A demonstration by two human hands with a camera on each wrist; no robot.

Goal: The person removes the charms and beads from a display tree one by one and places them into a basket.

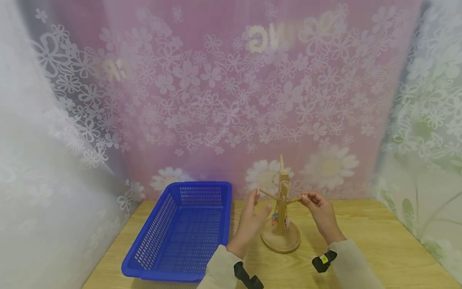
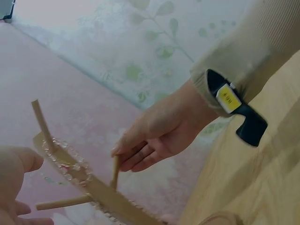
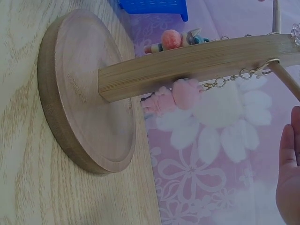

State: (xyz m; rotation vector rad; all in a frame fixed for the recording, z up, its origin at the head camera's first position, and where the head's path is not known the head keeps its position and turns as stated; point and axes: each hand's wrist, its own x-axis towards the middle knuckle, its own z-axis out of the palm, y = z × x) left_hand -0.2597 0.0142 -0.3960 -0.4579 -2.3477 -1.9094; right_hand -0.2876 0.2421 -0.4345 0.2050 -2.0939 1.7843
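On the table point(image 1: 393, 245), your stand point(image 1: 281, 220) rests upright on its round base point(image 1: 268, 242), to the right of the blue basket point(image 1: 191, 237) and apart from it. Your right hand point(image 1: 321, 212) pinches the outer end of the right peg point(image 1: 294, 200) between thumb and fingers. Your left hand point(image 1: 252, 218) holds nothing; its fingers are extended, with the thumb spread toward the post. Its fingertips are just beside the tip of the left peg point(image 1: 268, 194); you cannot tell from these views whether they make contact.

Note the upper peg point(image 2: 42, 124) at the top of the post. A bracelet point(image 2: 70, 161) of clear and pink beads loops over it and lies along the post. At the root of the right peg, a gold chain point(image 3: 239, 75) carries a pink charm point(image 3: 171, 96), which hangs beside the post above the base. On the opposite side of the post you see a second charm point(image 3: 172, 40) with a red-orange ball.

Each of your sleeves point(image 1: 351, 261) has a black device point(image 1: 319, 263) near the cuff. Behind the table hangs a pink flowered curtain point(image 1: 231, 100).
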